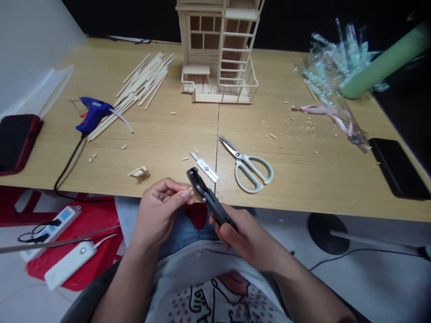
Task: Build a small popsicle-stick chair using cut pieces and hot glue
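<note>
My left hand [164,204] is closed in a pinch on a small wooden piece [190,189], whose tip shows at the fingertips. Wrapped round the handle of a black hand tool [210,197] is my right hand [239,233]. The tool's head points up and left, just right of my left fingertips. Behind it a white utility knife [207,169] lies on the table. Scissors [251,168] with pale handles rest further right. A tiny wooden frame piece [139,172] is on the table beyond my left hand.
A wooden stick house [215,54] stands at the back of the table [303,179]. Left are wooden sticks [144,83], a blue glue gun [93,114] with its cable, and a red-cased phone [18,141]. Right are plastic wrappers [350,54], a green cylinder [384,65] and a black phone [399,168].
</note>
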Available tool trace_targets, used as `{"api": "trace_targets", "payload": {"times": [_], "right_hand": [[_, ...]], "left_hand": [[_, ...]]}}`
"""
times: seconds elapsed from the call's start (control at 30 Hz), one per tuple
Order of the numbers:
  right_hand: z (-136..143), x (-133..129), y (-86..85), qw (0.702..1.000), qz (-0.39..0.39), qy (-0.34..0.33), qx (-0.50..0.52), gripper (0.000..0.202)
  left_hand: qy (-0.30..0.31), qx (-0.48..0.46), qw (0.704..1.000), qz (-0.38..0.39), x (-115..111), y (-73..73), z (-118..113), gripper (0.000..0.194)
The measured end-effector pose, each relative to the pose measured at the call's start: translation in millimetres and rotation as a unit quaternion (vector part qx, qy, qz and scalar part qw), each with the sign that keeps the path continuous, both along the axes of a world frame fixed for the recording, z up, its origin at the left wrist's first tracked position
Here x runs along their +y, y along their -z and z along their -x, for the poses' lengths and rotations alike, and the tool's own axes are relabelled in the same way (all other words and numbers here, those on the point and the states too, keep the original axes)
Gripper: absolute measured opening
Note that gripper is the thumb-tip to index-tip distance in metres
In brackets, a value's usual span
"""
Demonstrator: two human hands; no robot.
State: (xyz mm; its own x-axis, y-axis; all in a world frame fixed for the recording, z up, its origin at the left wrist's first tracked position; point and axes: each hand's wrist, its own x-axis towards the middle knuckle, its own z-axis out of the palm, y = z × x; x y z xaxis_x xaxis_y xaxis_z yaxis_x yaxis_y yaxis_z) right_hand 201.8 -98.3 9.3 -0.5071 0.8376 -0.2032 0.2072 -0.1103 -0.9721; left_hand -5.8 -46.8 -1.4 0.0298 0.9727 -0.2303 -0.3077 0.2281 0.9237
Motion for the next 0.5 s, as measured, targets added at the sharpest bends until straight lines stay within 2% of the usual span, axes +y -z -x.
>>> {"api": "trace_targets", "payload": {"times": [0.1,0.2,0.37,0.5], "right_hand": [[1.5,0.7,-5.9,1.000,0.000,-0.009,-0.013,0.061],[5.3,0.4,-9.2,0.997,-0.039,0.000,-0.065,0.057],[11.2,-5.7,-7.9,0.984,-0.076,0.025,-0.160,0.049],[13.8,-10.8,-7.2,0.969,-0.100,0.027,-0.223,0.048]], "left_hand": [[-0.017,0.019,0.999,-0.031,-0.8,-2.4,0.2,0.019],[-0.047,0.103,0.991,-0.070,-3.2,-4.2,2.2,0.016],[-0.093,0.298,0.933,-0.181,-9.3,-3.4,6.3,0.007],[-0.093,0.322,0.916,-0.220,-10.9,2.2,8.2,0.005]]}}
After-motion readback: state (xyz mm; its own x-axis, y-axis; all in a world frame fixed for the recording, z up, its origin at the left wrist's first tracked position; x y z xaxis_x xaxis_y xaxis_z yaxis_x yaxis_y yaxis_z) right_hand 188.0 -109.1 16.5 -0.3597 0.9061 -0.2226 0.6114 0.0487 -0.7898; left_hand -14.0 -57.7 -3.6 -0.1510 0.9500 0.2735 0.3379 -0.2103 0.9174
